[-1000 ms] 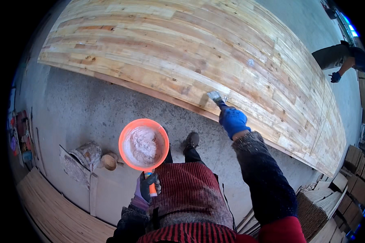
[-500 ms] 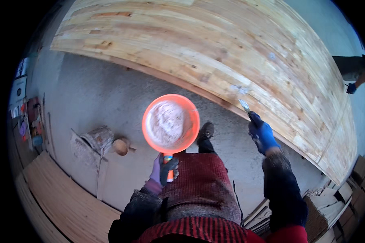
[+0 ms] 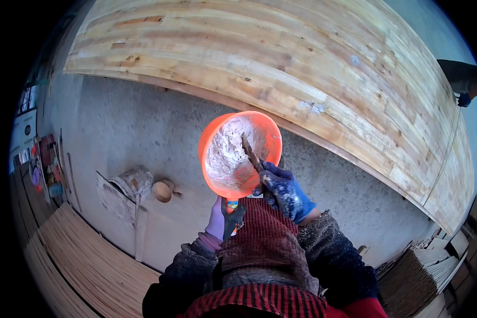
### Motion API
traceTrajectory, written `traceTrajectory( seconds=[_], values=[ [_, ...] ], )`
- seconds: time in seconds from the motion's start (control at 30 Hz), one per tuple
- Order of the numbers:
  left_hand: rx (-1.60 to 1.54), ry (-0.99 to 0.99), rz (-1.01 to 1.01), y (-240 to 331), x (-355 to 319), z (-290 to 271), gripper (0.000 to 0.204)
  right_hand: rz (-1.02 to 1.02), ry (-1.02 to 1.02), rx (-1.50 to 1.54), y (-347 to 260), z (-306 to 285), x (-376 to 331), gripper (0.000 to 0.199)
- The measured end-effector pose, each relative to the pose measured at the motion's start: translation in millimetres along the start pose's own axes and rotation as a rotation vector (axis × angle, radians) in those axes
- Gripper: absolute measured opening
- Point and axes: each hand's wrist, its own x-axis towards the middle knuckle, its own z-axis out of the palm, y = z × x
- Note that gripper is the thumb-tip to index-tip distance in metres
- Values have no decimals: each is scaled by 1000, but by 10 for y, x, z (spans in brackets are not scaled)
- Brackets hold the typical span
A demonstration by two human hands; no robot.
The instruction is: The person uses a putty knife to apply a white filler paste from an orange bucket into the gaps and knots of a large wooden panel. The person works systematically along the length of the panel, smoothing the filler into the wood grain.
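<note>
My left hand [image 3: 221, 222], in a purple and dark glove, is closed around the handle of an orange plastic dipper [image 3: 203, 146]. Thick whitish-pink paste [image 3: 225, 151] coats the inside of its bowl, which tips a little to the right. A blue, paste-stained glove covers my right hand [image 3: 285, 192], whose fingers grip a putty knife [image 3: 253, 155]. The knife's blade reaches over the rim into the paste; its handle is mostly hidden by the glove. Beyond both hands lies a large wooden panel [image 3: 238, 53] with a grey-white smear [image 3: 314, 107] near its close edge.
On the floor to the left are a dirty bucket [image 3: 135, 183] and a small brown scoop [image 3: 163, 191]. Long boards [image 3: 90, 254] lie at the lower left, and stacked wood [image 3: 421, 270] at the lower right. Another person's gloved hand [image 3: 464, 99] shows at the far right.
My right hand has come left from the panel's edge to the dipper, bringing the putty knife into the paste. The dipper has shifted slightly right and tilted.
</note>
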Motion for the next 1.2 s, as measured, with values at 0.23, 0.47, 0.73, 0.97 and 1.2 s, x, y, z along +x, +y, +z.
traceTrajectory(
  seconds=[0.23,0.47,0.73,0.97,1.2],
  values=[
    [-147,-117,-95,85,81,-13,35,-35,-76,58,-222,-301,-209,48],
    [-248,-125,-238,-119,148,54,27,-299,238,48,-432,-689,-435,50],
    [-210,-18,-212,-310,81,-217,23,-436,782,-928,-184,-1390,164,44],
    [-281,-5,-208,-323,47,-403,23,-35,880,-1634,-269,-1206,646,52],
    [-330,-6,-173,-376,22,-514,23,25,723,-1800,-1063,-982,397,54]
  ],
)
